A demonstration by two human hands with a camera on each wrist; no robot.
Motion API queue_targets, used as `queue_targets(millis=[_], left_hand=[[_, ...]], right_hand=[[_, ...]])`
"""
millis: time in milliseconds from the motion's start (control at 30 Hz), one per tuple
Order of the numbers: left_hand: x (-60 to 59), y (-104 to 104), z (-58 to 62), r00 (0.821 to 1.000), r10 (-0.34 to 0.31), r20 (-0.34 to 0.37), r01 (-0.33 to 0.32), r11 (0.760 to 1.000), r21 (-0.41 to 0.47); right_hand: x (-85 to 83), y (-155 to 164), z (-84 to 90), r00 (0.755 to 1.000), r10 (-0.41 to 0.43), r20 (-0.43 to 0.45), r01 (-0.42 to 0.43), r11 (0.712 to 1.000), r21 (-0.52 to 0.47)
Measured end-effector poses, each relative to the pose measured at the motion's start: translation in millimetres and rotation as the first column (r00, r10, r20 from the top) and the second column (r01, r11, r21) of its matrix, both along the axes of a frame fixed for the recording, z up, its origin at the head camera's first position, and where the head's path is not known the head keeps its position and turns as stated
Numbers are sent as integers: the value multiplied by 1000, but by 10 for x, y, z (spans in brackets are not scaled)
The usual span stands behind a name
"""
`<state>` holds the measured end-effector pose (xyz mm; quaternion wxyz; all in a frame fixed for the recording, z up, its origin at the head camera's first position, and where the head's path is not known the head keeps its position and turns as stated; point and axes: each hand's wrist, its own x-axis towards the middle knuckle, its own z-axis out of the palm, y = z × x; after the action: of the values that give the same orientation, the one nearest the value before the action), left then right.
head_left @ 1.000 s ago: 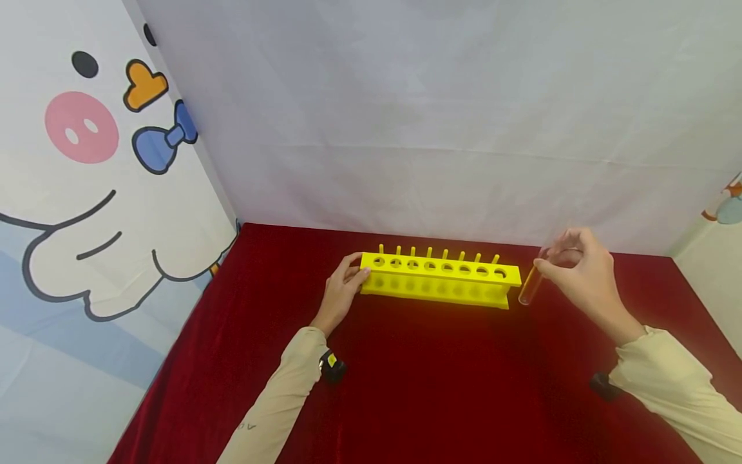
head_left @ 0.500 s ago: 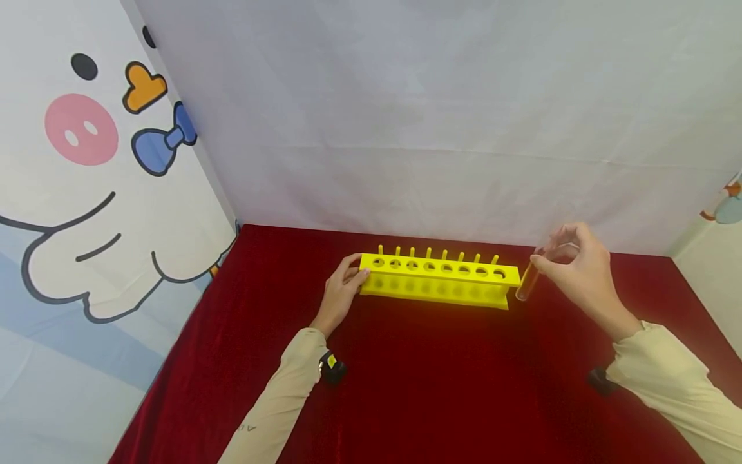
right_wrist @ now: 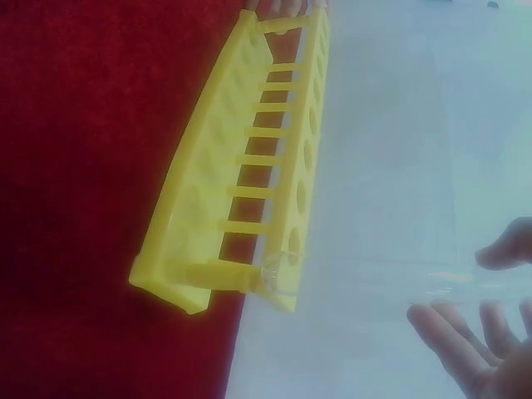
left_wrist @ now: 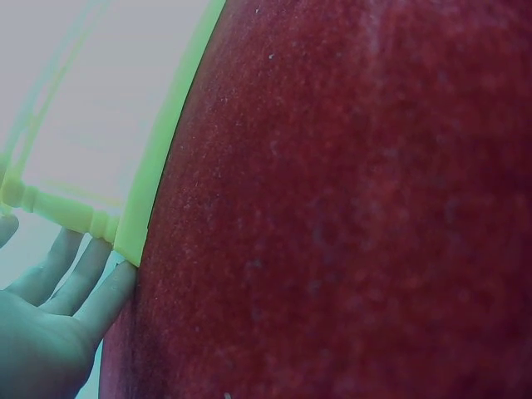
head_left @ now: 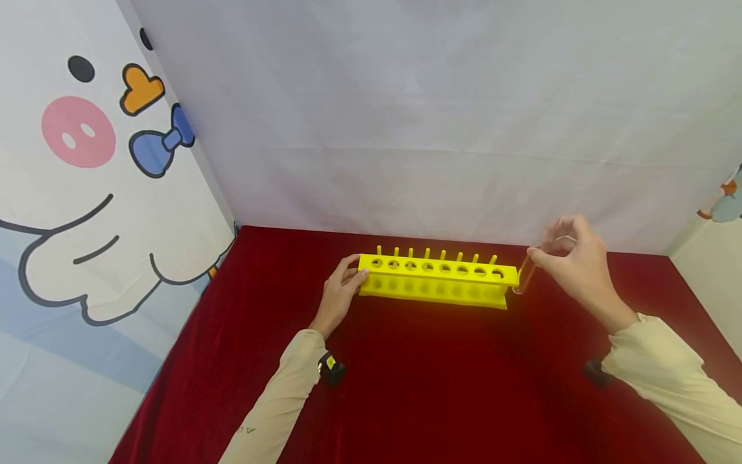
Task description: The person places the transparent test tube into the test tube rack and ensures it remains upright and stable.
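Left hand (head_left: 339,290): centre of the head frame, forearm reaching up from the lower edge, fingers (left_wrist: 87,278) straight and resting against the left end of the yellow rack (head_left: 437,281).

Right hand (head_left: 570,261): right of centre, wrist raised, fingers pinching the upper part of a clear test tube (head_left: 524,274).

Test tube: tilted, just beside the rack's right end; contact cannot be told.

Rack: lies across the red surface (head_left: 435,386).

Right-wrist view: tube nearly invisible against the pale backdrop.
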<state>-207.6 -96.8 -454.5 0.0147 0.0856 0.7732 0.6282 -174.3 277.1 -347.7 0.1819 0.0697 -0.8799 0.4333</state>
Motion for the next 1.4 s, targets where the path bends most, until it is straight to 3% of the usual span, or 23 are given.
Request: queue_targets(millis=[400, 633, 833, 1133, 1400], left_hand=[[10, 1, 15, 1000, 5, -14, -5, 1000, -17], [0, 2, 3, 1000, 0, -19, 0, 1000, -1], [-3, -2, 2, 1000, -4, -18, 4, 1000, 7], [-5, -8, -2, 1000, 1, -14, -1, 1000, 0], [-4, -11, -8, 1000, -4, -22, 4, 1000, 1]], right_hand=[[-58, -17, 28, 1000, -5, -15, 5, 1000, -26], [42, -171, 218, 1000, 19, -17, -21, 996, -92], [-98, -55, 51, 999, 24, -32, -27, 997, -73], [-159, -88, 37, 999, 19, -45, -22, 998, -62], [-56, -284, 210, 999, 28, -41, -30, 998, -63]])
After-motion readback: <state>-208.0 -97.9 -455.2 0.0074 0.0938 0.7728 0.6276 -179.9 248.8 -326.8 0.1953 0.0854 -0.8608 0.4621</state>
